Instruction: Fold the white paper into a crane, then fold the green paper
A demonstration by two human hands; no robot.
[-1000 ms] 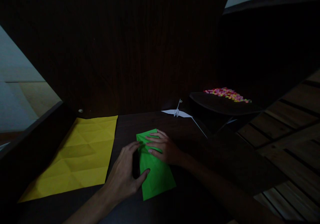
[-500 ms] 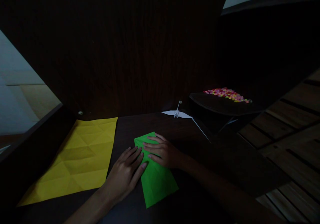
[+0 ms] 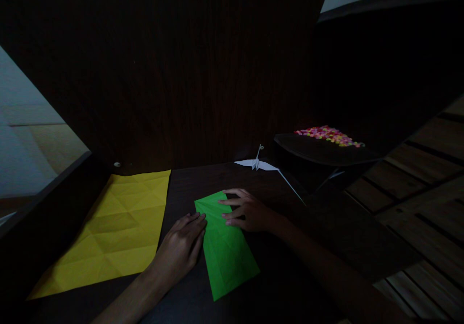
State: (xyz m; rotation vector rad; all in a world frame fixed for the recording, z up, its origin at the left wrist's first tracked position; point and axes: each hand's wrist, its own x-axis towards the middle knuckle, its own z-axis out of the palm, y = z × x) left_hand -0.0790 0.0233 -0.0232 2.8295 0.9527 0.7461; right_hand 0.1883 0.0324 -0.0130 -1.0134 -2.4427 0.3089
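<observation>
Both hands have slid apart over the folded green paper rectangle (image 3: 226,246) lying flat on the dark table (image 3: 290,285): left hand (image 3: 181,249) open at its left edge, right hand (image 3: 250,213) open, fingertips pressing its upper part, so the crease looks set.

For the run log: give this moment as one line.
left hand: flat at green paper edge | right hand: flat on it | beside: yellow sheet

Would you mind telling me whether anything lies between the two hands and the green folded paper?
Nothing visible does. The left hand rests at the left edge of the green paper, and the right hand lies with its fingers on the paper's upper part.
</observation>
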